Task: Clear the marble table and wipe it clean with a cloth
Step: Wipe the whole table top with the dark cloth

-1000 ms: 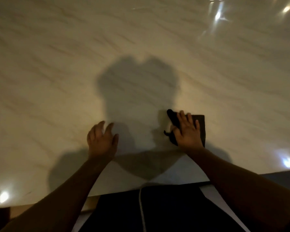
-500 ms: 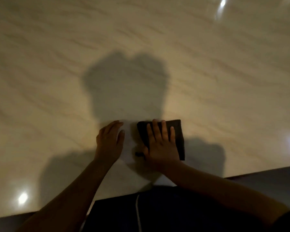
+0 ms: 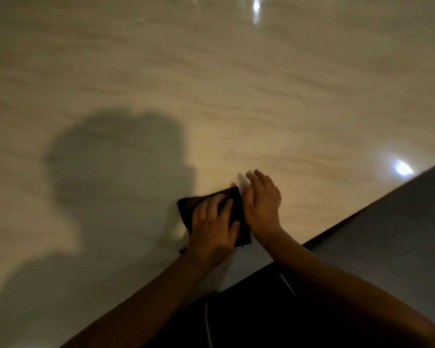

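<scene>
Cloth (image 3: 235, 199), dark and folded flat, lies on the pale marble counter (image 3: 236, 96) close to the near edge. Much of it is hidden under the left hand (image 3: 211, 222), which presses on it with fingers spread and nearly straight, the thumb pointing right. Only the far edge, the left corner and a strip along the right side show. Its colour cannot be made out in the dim light beyond dark brown or black.

The right hand (image 3: 263, 204) sits just beside the cloth's right edge, fingers extended and together, holding nothing. Its fingertips are smeared by blur, and I cannot tell whether the palm rests on the counter or hovers just above it, nor whether it touches the cloth.

A broad shadow (image 3: 111, 172) of the person covers the counter's left half. Two bright light reflections (image 3: 402, 169) glare on the polished surface. The counter runs off the picture at the top and left. Dark clothing (image 3: 249, 310) fills the bottom, crossed by a thin white line (image 3: 207, 322) too faint to identify. Dim grey floor (image 3: 399, 234) lies to the right.
</scene>
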